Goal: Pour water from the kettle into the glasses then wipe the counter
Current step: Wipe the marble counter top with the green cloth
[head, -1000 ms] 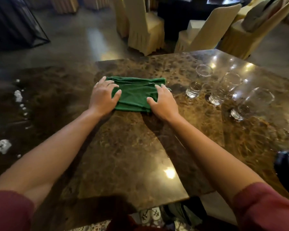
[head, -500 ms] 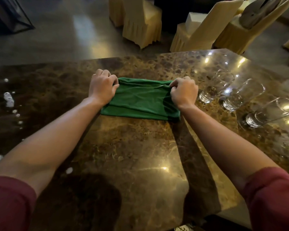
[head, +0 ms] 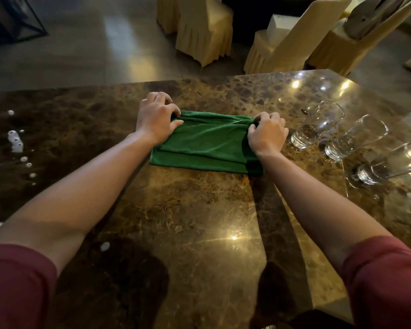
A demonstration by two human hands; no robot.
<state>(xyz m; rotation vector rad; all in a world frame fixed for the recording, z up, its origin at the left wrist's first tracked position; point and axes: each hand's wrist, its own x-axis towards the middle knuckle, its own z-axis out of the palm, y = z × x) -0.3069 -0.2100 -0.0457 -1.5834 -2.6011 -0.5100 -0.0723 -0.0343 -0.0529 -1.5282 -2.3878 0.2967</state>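
Note:
A folded green cloth (head: 207,143) lies flat on the brown marble counter (head: 199,222). My left hand (head: 156,117) pinches its far left corner. My right hand (head: 267,134) pinches its far right corner. Three clear glasses stand in a diagonal row to the right of the cloth: the far glass (head: 317,125), the middle glass (head: 356,138) and the near glass (head: 389,165), each with a little water at the bottom. The kettle is out of view.
White foam blobs (head: 16,141) dot the dark left part of the counter. Cream-covered chairs (head: 204,29) stand on the floor beyond the far edge. The counter's near edge runs along the bottom right.
My hands went from lying flat on the cloth to pinching its far corners. The cloth is now spread a little wider, and the view has shifted so the kettle has left the frame.

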